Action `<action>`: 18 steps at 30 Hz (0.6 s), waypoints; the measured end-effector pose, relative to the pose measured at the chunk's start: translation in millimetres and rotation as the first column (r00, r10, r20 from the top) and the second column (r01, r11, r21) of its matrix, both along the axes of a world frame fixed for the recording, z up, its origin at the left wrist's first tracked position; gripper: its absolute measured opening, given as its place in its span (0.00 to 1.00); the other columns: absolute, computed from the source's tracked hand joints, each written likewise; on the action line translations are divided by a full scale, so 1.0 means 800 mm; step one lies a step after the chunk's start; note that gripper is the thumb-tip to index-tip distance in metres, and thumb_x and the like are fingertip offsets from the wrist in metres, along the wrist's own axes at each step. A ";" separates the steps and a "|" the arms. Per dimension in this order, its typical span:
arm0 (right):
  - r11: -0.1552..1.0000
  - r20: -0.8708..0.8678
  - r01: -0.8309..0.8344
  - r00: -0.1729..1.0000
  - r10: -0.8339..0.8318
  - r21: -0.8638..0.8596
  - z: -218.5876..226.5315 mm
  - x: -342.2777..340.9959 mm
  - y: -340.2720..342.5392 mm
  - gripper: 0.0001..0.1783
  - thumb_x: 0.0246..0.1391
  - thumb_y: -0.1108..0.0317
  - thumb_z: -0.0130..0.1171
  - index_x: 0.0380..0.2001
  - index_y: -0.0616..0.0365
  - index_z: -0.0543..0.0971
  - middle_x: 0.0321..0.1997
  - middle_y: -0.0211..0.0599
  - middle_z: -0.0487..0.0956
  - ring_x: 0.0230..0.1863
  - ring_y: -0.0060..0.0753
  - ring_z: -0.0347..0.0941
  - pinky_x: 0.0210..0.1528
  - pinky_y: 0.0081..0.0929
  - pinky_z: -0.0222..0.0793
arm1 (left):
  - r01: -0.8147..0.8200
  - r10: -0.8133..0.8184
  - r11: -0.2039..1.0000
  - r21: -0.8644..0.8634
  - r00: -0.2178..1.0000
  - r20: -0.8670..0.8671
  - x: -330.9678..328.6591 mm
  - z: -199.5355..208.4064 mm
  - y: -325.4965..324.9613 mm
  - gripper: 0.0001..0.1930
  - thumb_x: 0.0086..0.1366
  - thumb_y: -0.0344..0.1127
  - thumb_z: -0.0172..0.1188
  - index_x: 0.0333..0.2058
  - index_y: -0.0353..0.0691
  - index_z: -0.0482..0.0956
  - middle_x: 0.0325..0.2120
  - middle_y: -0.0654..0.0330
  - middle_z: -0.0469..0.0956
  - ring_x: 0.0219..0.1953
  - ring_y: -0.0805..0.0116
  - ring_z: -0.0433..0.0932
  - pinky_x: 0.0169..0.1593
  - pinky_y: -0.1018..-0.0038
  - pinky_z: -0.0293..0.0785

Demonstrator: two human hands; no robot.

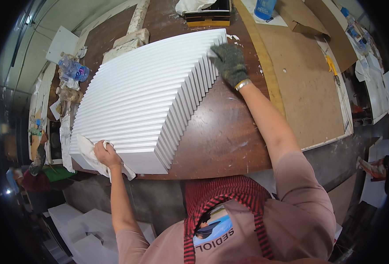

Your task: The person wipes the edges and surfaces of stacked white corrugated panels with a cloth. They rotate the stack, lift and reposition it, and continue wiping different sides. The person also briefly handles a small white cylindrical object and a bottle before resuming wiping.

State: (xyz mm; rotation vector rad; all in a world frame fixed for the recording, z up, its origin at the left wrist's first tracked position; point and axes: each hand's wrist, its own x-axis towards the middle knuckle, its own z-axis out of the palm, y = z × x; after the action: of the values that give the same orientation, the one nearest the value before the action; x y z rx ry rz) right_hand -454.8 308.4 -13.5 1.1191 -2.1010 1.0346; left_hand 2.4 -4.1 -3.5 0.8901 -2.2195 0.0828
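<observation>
A row of long white panels or strips lies overlapped like steps across a dark brown table. My left hand is bare and closed on a crumpled white cloth, pressed against the nearest panel at its left end. My right hand wears a dark grey knitted glove and a metal-looking band sits at its wrist. Its fingers close over the right ends of the farthest panels; the fingertips are partly hidden there. The panels' right ends form a slanting, stepped edge.
Plastic bottles stand left of the panels. Behind them lie a plaster-caked block and a black-and-yellow box. A brown board covers the table's right side, with a yellow-handled tool. Another person is at far left.
</observation>
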 end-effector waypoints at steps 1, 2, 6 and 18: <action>0.996 0.057 -0.007 0.998 0.002 0.089 -0.005 0.006 0.004 0.16 0.50 0.61 0.68 0.42 0.53 0.84 0.43 0.41 0.82 0.48 0.47 0.76 0.52 0.43 0.70 | -0.002 0.002 1.000 -0.011 1.000 0.006 0.000 0.000 -0.001 0.09 0.58 0.31 0.52 0.36 0.35 0.76 0.33 0.52 0.74 0.38 0.47 0.70 0.44 0.56 0.66; 0.990 0.071 -0.026 0.997 0.016 0.137 -0.011 0.016 0.012 0.15 0.52 0.61 0.67 0.42 0.52 0.84 0.42 0.40 0.82 0.46 0.46 0.76 0.52 0.44 0.71 | -0.003 0.003 1.000 -0.010 1.000 0.009 0.000 0.000 -0.001 0.09 0.58 0.31 0.52 0.36 0.35 0.76 0.33 0.52 0.74 0.38 0.47 0.70 0.44 0.56 0.66; 0.951 0.141 -0.062 0.990 0.020 0.302 -0.020 0.026 0.028 0.13 0.54 0.60 0.66 0.41 0.52 0.83 0.40 0.39 0.82 0.45 0.46 0.76 0.51 0.44 0.70 | 0.020 -0.020 1.000 -0.012 1.000 -0.005 0.002 -0.001 0.001 0.09 0.58 0.30 0.52 0.36 0.35 0.76 0.33 0.53 0.74 0.38 0.47 0.70 0.44 0.56 0.66; 0.952 0.147 -0.030 0.989 -0.016 0.303 -0.027 0.022 0.033 0.16 0.47 0.68 0.66 0.42 0.50 0.84 0.39 0.41 0.81 0.47 0.47 0.76 0.53 0.44 0.70 | 0.020 -0.020 1.000 0.005 1.000 -0.016 0.000 0.002 0.003 0.09 0.58 0.30 0.51 0.35 0.34 0.76 0.32 0.51 0.74 0.37 0.47 0.70 0.44 0.56 0.66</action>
State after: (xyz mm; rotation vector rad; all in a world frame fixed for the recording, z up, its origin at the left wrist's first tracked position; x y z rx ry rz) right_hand -437.0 334.7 -35.5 1.2265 -2.4395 0.8355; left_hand 2.0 -1.9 -2.3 0.8682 -2.2147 0.0608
